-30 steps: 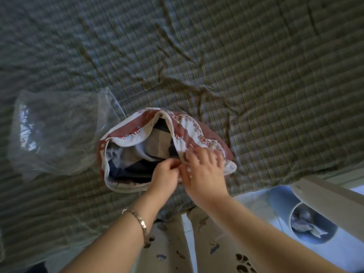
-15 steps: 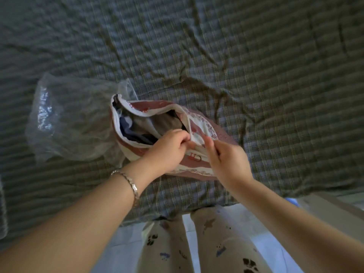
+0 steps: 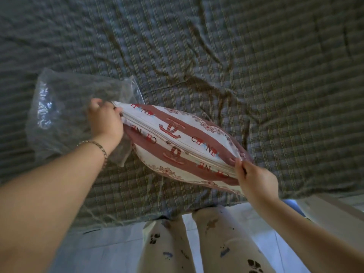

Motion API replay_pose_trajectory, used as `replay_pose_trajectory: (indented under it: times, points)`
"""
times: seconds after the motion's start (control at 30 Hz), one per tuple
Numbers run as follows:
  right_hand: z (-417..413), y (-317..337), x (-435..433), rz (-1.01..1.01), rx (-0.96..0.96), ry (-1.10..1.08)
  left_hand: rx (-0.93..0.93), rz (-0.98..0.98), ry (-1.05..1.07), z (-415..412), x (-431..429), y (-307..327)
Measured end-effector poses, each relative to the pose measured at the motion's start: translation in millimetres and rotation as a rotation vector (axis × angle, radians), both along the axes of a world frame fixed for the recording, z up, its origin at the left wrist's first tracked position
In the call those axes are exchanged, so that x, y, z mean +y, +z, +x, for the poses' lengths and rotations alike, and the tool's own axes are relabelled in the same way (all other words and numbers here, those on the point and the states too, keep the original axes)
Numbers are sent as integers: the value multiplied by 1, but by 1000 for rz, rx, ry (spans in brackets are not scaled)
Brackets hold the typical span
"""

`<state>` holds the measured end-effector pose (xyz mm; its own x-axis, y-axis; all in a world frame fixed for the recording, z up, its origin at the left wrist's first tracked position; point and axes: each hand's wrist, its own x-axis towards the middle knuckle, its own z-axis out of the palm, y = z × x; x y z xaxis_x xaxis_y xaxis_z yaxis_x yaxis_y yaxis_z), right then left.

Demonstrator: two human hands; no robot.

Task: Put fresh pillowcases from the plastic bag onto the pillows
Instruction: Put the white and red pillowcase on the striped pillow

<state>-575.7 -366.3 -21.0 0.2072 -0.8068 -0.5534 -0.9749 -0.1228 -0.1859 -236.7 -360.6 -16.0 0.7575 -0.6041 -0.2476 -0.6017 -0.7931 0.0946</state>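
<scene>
Stretching the pillowcase taut above the near edge of the checked bedsheet, with the left hand curled round its far-left end, right against the clear plastic bag, and the right hand pinching its near-right end between thumb and fingers. Both grips closed on the cloth, nothing else held.

Gaped open half a second ago, with both hands close together at the rim and dark cloth showing inside; now drawn wide apart, so that the mouth is pulled into one straight pale line from left to right. Lies out of the bag, not in it. Probably means the case is being squared up and its opening found, ready for a pillow. No pillow visible anywhere, so most of the task looks not yet done. Cannot tell whether more cases remain in the bag.

Printed on the white and dusky-red stripes: letters reading "CH" and "NE" in black, partly overprinted in red, apparently spelling Chanel, repeated several times, plus two interlocked-C logos in red. Flower border along both long edges.
</scene>
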Motion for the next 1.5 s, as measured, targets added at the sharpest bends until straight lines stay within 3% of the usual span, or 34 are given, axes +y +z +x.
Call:
replay_pose_trajectory:
  times: [0.13,0.3,0.4,0.47,0.53,0.6,0.7,0.77,0.87,0.93,1.0,1.1,1.17,1.27,1.37,1.43,1.5]
  points:
    - [44,-4,-3,37,115,202,142,-172,-35,-8,-12,5]
    - [117,-16,7,71,68,506,221,-379,83,-4,-7,-3]
    - [133,-30,13,30,145,527,139,-178,-151,7,-2,-9]
    - [134,-38,16,-50,108,520,50,-8,-382,17,-1,-14]
    - [131,-48,18,-159,37,460,21,71,-435,24,-4,-18]
    - [129,-56,21,-200,-6,397,16,105,-364,34,-9,-27]
    - [126,-60,35,-243,-47,313,1,62,17,69,-14,-43]
    - [127,-55,43,-269,-102,135,50,106,49,87,-10,-46]
    - [142,-47,49,-130,-144,-187,216,134,-260,71,8,-38]
    - [154,-48,45,-125,-116,-277,275,57,-354,43,30,-34]
    - [161,-48,36,-89,-24,-221,359,-14,-217,19,49,-34]
    - [158,-35,23,17,49,-145,523,32,78,-6,74,-29]
    - [156,-5,27,11,5,-153,653,59,53,-15,96,-13]
    - [165,47,47,-41,-116,-179,886,13,111,-16,126,15]
    - [182,118,78,-81,-281,-265,1270,-79,467,7,154,63]
    - [188,164,96,-41,-465,-436,1502,-129,552,16,175,92]
    - [191,213,121,52,-698,-621,1669,-309,670,27,204,118]
